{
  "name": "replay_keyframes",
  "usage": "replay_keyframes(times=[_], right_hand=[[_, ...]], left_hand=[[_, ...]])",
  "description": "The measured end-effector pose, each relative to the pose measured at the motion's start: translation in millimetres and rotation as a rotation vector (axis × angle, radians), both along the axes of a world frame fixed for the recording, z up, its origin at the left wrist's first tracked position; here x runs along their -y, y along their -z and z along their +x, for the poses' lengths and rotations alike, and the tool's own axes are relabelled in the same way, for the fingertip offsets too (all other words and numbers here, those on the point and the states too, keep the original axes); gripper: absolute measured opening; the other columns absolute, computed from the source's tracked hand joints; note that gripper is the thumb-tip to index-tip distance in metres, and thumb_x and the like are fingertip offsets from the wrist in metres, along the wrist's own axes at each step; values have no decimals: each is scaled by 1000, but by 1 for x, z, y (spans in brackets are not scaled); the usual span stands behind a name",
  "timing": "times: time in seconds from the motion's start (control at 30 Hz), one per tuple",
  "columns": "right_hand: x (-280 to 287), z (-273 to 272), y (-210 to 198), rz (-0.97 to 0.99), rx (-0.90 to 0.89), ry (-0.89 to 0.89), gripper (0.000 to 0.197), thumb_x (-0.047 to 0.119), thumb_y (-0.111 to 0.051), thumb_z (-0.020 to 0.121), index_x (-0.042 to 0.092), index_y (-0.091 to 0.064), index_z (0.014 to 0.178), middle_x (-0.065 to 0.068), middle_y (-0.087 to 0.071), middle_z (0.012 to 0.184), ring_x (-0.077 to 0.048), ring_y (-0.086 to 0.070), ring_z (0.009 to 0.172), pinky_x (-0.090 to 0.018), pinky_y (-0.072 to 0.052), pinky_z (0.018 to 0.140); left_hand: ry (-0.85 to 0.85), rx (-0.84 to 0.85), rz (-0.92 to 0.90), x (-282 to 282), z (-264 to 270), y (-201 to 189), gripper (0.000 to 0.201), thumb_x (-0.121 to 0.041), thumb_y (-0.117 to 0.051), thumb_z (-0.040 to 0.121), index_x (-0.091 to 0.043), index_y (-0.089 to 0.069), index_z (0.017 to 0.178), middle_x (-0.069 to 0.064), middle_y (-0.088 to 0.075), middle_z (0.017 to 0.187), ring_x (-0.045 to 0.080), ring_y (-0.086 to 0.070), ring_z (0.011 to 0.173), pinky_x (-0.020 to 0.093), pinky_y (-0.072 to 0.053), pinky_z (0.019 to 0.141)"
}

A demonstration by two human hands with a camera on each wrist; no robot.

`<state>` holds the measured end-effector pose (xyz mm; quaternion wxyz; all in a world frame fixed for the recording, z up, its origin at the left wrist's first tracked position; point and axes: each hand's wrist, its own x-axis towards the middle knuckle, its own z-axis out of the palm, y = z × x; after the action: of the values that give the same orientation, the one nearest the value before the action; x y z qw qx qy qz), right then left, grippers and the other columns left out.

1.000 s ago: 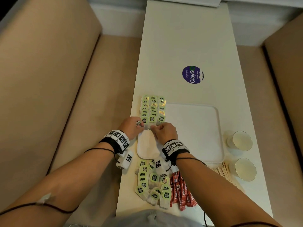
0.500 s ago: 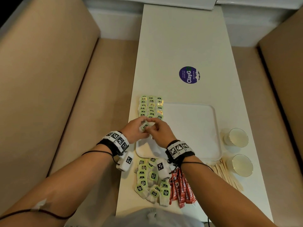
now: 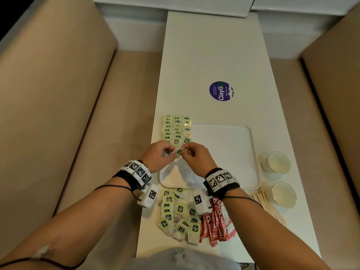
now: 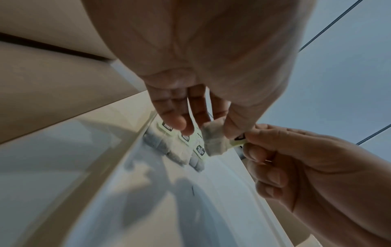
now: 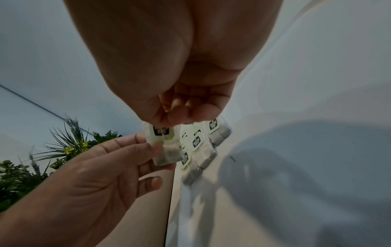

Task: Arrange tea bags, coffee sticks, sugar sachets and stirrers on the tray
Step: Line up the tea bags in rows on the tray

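A white tray (image 3: 229, 152) lies on the narrow table, with three neat rows of green-tagged tea bags (image 3: 176, 129) along its left side. Just above the near end of those rows, my left hand (image 3: 166, 152) and right hand (image 3: 189, 152) both pinch one tea bag (image 3: 178, 151). In the left wrist view my thumb and finger grip the pouch of this tea bag (image 4: 213, 140), while the right hand (image 4: 249, 142) pinches its tag. The right wrist view shows the same tea bag (image 5: 164, 145) held at both ends.
Loose tea bags (image 3: 177, 213) are piled near the table's front edge, with red coffee sticks (image 3: 214, 225) and a sugar sachet (image 3: 231, 231) to their right. Wooden stirrers (image 3: 266, 205) and two glass cups (image 3: 278, 162) (image 3: 284, 194) sit right of the tray. A purple sticker (image 3: 221, 91) lies farther back.
Both hands were down at the near end of the tea bag rows. They have since come together and now hold a single tea bag slightly above the tray.
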<state>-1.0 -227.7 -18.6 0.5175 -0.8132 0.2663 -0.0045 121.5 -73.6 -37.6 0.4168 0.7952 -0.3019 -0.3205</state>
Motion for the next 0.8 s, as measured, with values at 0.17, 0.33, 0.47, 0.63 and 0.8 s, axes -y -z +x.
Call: replay_keyframes(times=[0.17, 0.33, 0.47, 0.63, 0.8], right_hand=[[1, -7, 6, 85, -7, 95, 18, 36, -70, 92, 27, -66, 107, 4, -64, 73, -9, -60, 63, -27, -48, 65], [2, -12, 14, 96, -47, 59, 16, 40, -70, 92, 26, -68, 101, 6, -64, 71, -12, -61, 61, -33, -54, 67], [7, -9, 16, 38, -65, 42, 15, 30, -66, 96, 32, -68, 82, 9, -66, 73, -15, -63, 68, -40, -58, 75], [20, 1, 16, 21, -88, 122, 13, 29, -66, 97, 21, -72, 89, 5, -68, 77, -22, -70, 77, -33, -54, 74], [32, 7, 19, 1, -177, 194, 36, 22, -64, 97, 22, -60, 60, 2, -60, 60, -19, -59, 61, -27, -44, 61]], left_hand=[[9, -7, -53, 6, -2, 3, 4, -22, -73, 91, -18, -71, 91, 0, -71, 84, 14, -63, 77, 31, -54, 76], [-80, -114, -91, 14, -2, 9, 10, -13, -74, 90, -10, -66, 85, 9, -66, 76, 14, -59, 71, 34, -54, 72], [-79, -133, -89, 20, -2, 9, 11, -12, -74, 90, -6, -65, 87, 19, -68, 80, 15, -61, 71, 37, -55, 73], [-131, -41, -19, 26, 2, 10, 12, -14, -76, 87, -21, -66, 86, -1, -67, 80, 9, -58, 68, 26, -53, 68], [-175, 74, 158, 26, 15, 13, 24, -4, -67, 85, -25, -65, 98, -5, -63, 82, 11, -57, 72, 22, -46, 69]])
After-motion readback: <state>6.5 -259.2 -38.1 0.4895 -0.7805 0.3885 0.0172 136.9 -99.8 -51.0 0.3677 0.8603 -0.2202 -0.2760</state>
